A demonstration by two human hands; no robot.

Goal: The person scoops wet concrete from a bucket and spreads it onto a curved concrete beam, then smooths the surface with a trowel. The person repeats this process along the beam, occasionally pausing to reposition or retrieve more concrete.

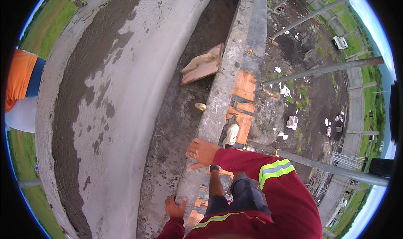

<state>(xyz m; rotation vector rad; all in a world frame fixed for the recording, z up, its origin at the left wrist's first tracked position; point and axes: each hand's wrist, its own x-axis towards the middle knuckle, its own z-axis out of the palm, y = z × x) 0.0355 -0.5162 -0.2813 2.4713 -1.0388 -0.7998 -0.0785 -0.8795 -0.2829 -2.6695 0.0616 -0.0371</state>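
My right hand (pixel 203 151) lies on top of the concrete ledge (pixel 228 71), thumb and fingers apart, nothing in it. Nearer to me, my left hand (pixel 175 206) rests at the same ledge's inner edge, its thumb apart and its fingers bent over the side; it too carries nothing. Beyond my right hand, a small gold-coloured round object (pixel 200 107) sits in the channel beside the ledge; its kind is unclear. Farther along, a piece of wooden board (pixel 203 65) leans against the ledge, smeared with grey mortar.
Left of the dark channel (pixel 168 155), a pale sloping concrete surface (pixel 134 67) carries a dark wet band (pixel 67 125). A person in orange (pixel 22 77) stands at far left. Right of the ledge are orange formwork boards (pixel 243 86), metal poles (pixel 319 71) and ground strewn with debris, far below.
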